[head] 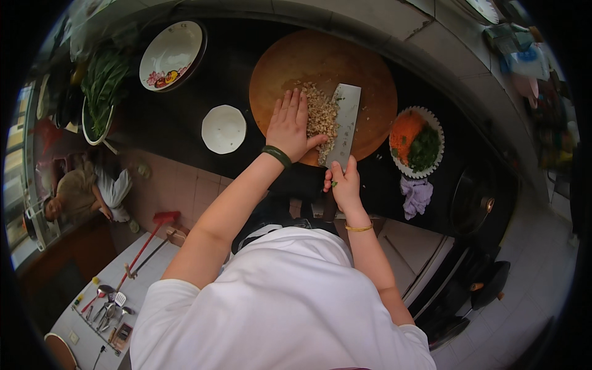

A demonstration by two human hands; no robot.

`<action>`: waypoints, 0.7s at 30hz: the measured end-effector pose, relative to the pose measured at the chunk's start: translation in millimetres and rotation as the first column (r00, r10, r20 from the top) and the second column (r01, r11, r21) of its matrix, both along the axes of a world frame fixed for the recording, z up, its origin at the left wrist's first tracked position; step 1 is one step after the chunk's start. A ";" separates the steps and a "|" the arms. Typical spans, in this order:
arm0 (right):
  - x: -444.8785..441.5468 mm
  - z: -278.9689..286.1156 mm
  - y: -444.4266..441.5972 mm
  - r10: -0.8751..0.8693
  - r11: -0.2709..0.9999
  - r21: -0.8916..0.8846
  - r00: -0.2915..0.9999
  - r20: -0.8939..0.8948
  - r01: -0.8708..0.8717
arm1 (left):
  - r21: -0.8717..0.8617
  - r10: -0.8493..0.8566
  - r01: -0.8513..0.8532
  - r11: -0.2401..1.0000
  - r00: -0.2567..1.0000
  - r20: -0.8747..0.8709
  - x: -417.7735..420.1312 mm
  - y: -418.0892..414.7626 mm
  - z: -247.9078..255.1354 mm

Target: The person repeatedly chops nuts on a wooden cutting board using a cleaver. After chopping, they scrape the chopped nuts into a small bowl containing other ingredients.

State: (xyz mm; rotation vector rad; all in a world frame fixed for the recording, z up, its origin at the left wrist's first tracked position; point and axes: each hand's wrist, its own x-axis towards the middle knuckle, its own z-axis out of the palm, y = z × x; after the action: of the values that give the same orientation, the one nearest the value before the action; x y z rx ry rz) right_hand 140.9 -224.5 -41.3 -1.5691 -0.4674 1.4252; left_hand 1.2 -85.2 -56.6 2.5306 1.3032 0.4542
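Observation:
My right hand (344,182) is closed around the dark handle of a Chinese cleaver (348,122). Its broad blade lies on a round wooden chopping board (379,88) and bears some marks. Against the blade's left side is a heap of finely chopped, pale brown food (321,108); I cannot tell which food it is. My left hand (290,121) rests flat at the heap's left edge, thumb spread across its lower part. Green specks cling to the blade and to my right fingers.
Left of the board stand a small white bowl (224,129), a larger flowered bowl (171,55) and leafy greens (104,78) in a container. To the right are a fluted plate (440,138) of shredded orange and chopped green food, a purple cloth (416,196) and a black lid (471,199). A person (88,189) sits far left.

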 end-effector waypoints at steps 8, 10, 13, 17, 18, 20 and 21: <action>10.6 -5.6 -28.7 -0.230 0.973 -0.008 0.971 -0.065 0.230 | 0.023 0.063 -0.064 0.998 0.998 0.024 -9.6 11.0 -1.1; -7.0 -4.1 -21.6 -0.227 0.974 -0.027 0.974 -0.026 0.226 | 0.038 0.052 -0.053 0.998 0.998 0.036 2.6 3.8 -3.5; -28.7 -5.6 -7.1 -0.226 0.974 -0.026 0.973 -0.034 0.225 | 0.046 0.049 -0.051 0.998 0.998 0.044 14.6 -3.8 -3.4; -54.1 -8.0 9.0 -0.135 0.991 -0.017 0.991 -0.018 0.135 | 0.000 0.040 -0.040 0.999 0.990 0.132 22.1 -4.1 -4.7; -60.3 -7.0 11.7 -0.136 0.990 -0.027 0.991 -0.004 0.136 | -0.008 0.035 -0.034 0.999 0.988 0.151 23.6 -4.3 -4.8; -71.0 -7.9 16.5 -0.121 0.992 -0.019 0.993 -0.007 0.121 | -0.040 0.040 -0.033 0.999 0.980 0.194 26.4 -4.4 -4.9; -73.7 -4.5 17.8 -0.127 0.992 -0.023 0.992 -0.003 0.127 | -0.050 0.032 -0.023 0.998 0.981 0.192 28.3 -4.7 -3.0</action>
State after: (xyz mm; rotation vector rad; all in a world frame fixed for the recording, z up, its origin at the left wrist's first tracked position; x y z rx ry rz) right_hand 67.2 -206.7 -45.8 -1.5851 -0.3435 1.3413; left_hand 29.5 -89.9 -59.6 2.3651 1.2627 0.6488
